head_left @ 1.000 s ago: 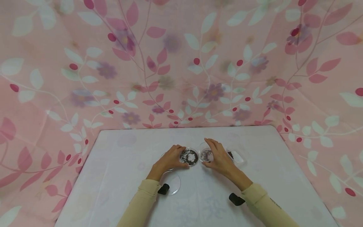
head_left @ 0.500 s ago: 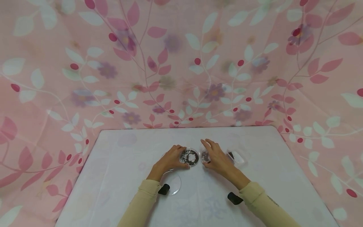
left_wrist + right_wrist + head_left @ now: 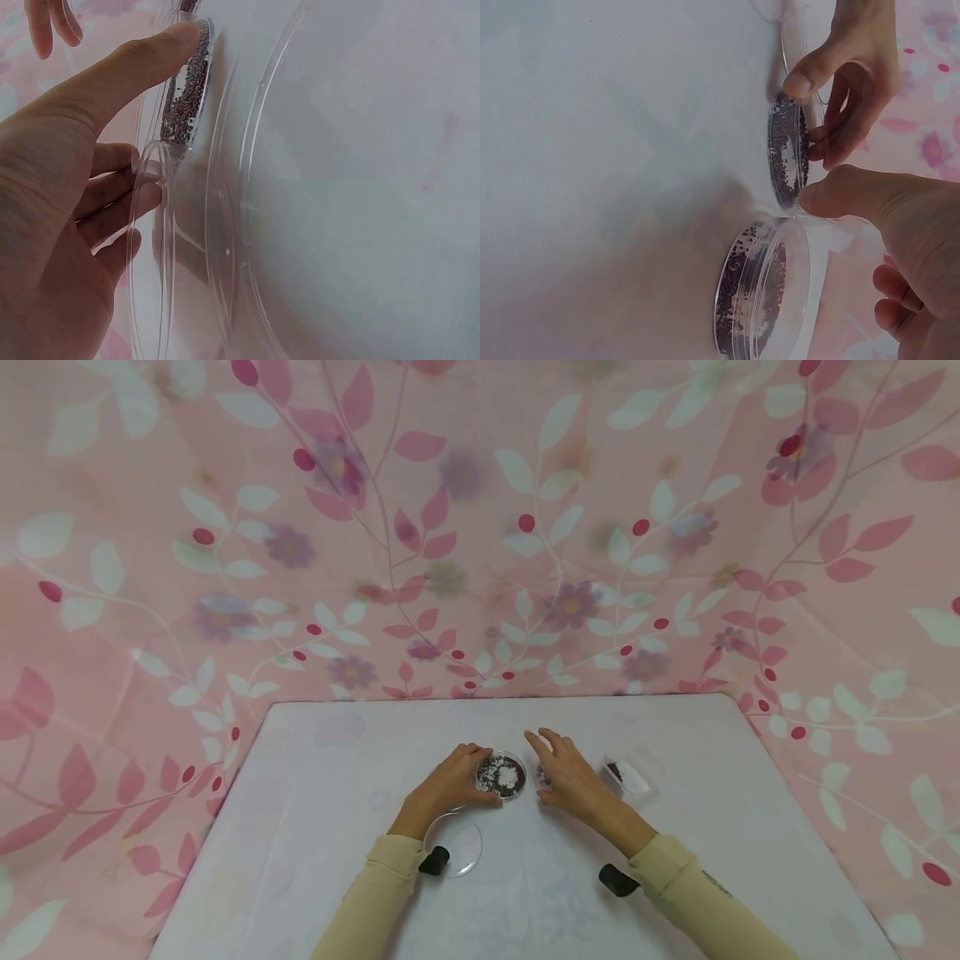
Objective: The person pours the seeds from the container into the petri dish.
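My left hand (image 3: 448, 782) grips a round clear petri dish (image 3: 502, 777) with thumb on the near side and fingers on the far side. Dark grains and a whitish middle show through it; the left wrist view shows the thumb on its rim. My right hand (image 3: 572, 781) hovers around a second petri dish (image 3: 735, 300) of dark grains, which the hand mostly hides in the head view. Its fingers are spread and loosely bent, apart from that dish's side in the right wrist view. The right thumb (image 3: 825, 191) overlaps the first dish's edge there.
A clear round lid (image 3: 465, 845) lies on the white-covered table (image 3: 360, 893) by the left wrist. Right of the right hand stands a clear plastic box (image 3: 633, 781) with something white and dark inside. A pink floral cloth (image 3: 480, 527) hangs behind the table.
My right hand has shifted left over the second dish, covering more of it and coming closer to the first dish. The left hand keeps its grip in the same place.
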Tool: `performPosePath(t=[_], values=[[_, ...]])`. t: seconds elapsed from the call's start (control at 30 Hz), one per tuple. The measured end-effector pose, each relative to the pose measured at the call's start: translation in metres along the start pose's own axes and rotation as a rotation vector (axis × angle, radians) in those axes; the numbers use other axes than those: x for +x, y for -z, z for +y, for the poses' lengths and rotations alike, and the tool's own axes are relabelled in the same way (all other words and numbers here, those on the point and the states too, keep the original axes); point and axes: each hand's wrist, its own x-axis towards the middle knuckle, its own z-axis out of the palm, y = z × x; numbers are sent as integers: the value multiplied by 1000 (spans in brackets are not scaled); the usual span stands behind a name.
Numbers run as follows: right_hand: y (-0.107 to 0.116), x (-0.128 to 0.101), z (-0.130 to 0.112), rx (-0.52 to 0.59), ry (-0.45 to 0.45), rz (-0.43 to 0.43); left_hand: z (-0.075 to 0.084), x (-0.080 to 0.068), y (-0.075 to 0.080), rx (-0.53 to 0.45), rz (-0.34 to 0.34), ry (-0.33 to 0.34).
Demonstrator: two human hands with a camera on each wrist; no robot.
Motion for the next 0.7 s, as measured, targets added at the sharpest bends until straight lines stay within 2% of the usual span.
performPosePath(t=[0.2,0.43,0.7], values=[[-4,2,0,-34,7,-21,-1,0,-1,12,6,-3],[-2,3,-1,-77,35,-1,-1,1,-1,24,6,-2],[-6,6,1,-7,83,29,1,0,0,3,8,-6]])
